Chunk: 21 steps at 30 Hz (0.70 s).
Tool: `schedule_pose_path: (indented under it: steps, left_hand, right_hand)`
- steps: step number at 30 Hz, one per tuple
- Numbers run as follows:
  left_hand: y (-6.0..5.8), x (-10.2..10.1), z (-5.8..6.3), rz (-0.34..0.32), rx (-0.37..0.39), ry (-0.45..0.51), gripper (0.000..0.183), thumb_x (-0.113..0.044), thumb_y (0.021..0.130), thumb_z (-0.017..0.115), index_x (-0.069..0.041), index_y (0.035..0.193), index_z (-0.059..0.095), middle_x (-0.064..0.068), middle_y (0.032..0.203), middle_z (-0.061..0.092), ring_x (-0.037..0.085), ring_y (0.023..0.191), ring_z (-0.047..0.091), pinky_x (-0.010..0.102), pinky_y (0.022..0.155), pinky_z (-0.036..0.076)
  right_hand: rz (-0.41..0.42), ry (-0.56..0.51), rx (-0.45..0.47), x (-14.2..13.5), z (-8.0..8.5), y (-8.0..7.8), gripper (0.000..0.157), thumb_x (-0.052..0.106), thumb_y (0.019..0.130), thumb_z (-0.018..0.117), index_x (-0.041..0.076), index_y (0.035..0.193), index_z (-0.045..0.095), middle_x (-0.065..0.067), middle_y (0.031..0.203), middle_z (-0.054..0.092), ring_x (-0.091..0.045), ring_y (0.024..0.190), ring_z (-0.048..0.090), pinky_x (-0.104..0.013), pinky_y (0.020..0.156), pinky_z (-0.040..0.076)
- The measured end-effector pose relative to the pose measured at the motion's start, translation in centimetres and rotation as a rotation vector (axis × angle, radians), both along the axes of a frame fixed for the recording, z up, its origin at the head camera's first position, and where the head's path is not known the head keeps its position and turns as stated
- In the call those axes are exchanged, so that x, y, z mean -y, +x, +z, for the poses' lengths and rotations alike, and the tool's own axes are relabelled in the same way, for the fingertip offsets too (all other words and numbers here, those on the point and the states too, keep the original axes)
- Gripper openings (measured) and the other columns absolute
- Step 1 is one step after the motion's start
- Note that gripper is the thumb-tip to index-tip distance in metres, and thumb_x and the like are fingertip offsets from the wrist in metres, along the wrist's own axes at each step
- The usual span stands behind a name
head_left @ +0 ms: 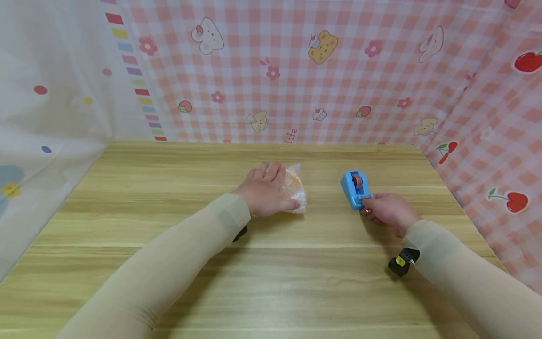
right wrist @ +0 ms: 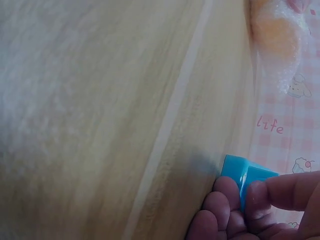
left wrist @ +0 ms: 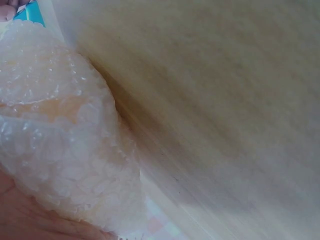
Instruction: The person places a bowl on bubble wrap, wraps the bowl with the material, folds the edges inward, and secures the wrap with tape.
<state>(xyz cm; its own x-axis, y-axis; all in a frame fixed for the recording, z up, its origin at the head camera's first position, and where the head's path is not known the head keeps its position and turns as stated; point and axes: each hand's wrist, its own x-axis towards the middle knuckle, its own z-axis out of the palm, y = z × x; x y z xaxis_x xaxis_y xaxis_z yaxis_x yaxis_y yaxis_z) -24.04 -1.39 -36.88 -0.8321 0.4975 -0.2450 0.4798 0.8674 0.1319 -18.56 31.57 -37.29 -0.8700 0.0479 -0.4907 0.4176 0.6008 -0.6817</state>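
A bubble-wrapped item (head_left: 292, 186), orange-yellow and rounded under the clear wrap, lies on the table near its middle. My left hand (head_left: 264, 190) rests over its left side with the fingers spread and the thumb along the near edge, hiding part of it. The wrap (left wrist: 65, 150) fills the left of the left wrist view. To the right stands a blue tape dispenser (head_left: 350, 190) with a small reddish roll. At its cutter end, my right hand (head_left: 389, 209) pinches with thumb and forefinger, apparently on the tape's end; the clear tape itself is hardly visible.
The wooden table (head_left: 271, 282) reaches back to a pink checked cloth (head_left: 271, 89) with cartoon prints. Patterned cloth also hangs along the left and right sides. A small black camera (head_left: 400, 264) sits under the right wrist.
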Motion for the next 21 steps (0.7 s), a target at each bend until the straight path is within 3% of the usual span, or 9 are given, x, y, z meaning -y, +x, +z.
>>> schedule_pose_path:
  steps: [21]
  left_hand:
    - [0.25,0.00,0.48,0.003,0.011,0.000,0.115,-0.090,0.093,0.031,-0.011,0.170,-0.002,0.006,0.180,-0.004,0.034,0.166,-0.007,0.053,0.134,0.003]
  right_hand:
    - [0.036,0.028,0.011,0.02,0.21,-0.11,0.043,0.026,0.113,0.043,-0.010,0.133,0.057,-0.018,0.122,0.065,-0.027,0.107,0.056,-0.033,0.092,0.050]
